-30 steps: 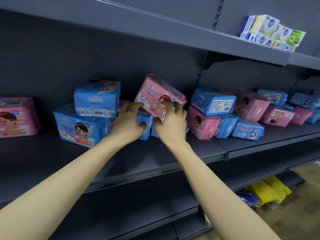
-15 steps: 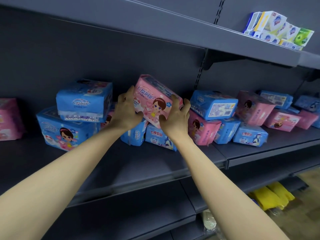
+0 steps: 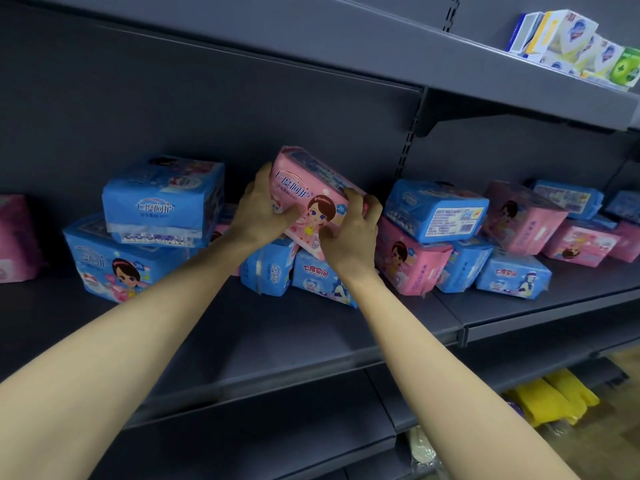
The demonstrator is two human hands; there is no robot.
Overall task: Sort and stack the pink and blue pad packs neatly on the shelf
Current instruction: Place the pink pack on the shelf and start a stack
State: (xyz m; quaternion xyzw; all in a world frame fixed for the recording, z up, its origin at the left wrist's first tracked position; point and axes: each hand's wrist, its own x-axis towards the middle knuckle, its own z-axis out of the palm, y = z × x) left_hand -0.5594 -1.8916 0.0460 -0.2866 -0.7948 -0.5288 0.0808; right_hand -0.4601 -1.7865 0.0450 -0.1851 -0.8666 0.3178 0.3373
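Fingers point(image 3: 355, 202) of both hands are clamped on one pink pack point(image 3: 311, 192), the left hand point(image 3: 258, 216) at its 9 o'clock end and the right hand point(image 3: 349, 244) at its 4 o'clock corner. The pack is tilted at mid-shelf point(image 3: 277, 341), over two small blue packs point(image 3: 270, 271) at its 6 o'clock; whether it touches them I cannot tell. I count seven pink packs, this one included, and at least nine blue. A two-high blue stack point(image 3: 149, 230) stands close at 9 o'clock, and a mixed heap point(image 3: 436, 209) crowds 3 o'clock. Soap boxes point(image 3: 571, 43) sit on the upper shelf point(image 3: 450, 64) at 1 o'clock. Yellow packets point(image 3: 554, 396) lie at 5 o'clock.
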